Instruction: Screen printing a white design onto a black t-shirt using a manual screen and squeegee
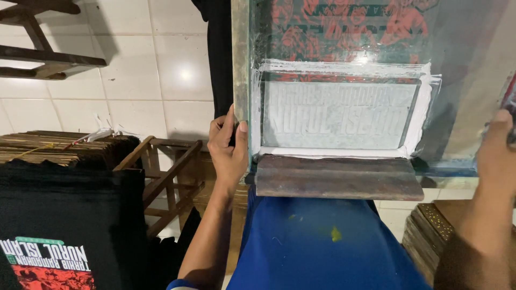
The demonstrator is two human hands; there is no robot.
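Observation:
A printing screen in a wooden frame (240, 70) lies in front of me, its mesh smeared with white ink (344, 115) around mirrored lettering, with a red and green pattern further up. A wooden squeegee (338, 177) rests across the near end of the screen. My left hand (228, 147) grips the frame's left bar, thumb on top. My right hand (497, 153) holds the frame's right side at the picture's edge, its fingers partly cut off. Under the screen a black cloth (219, 59) hangs at the left.
A black printed shirt (59, 231) lies on a stack of flat boards (59, 145) at the left. A wooden stand (172, 172) sits beside it on the white tiled floor (161, 70). My blue-clad lap (317, 247) is below the squeegee. More stacked boards (424, 231) stand at lower right.

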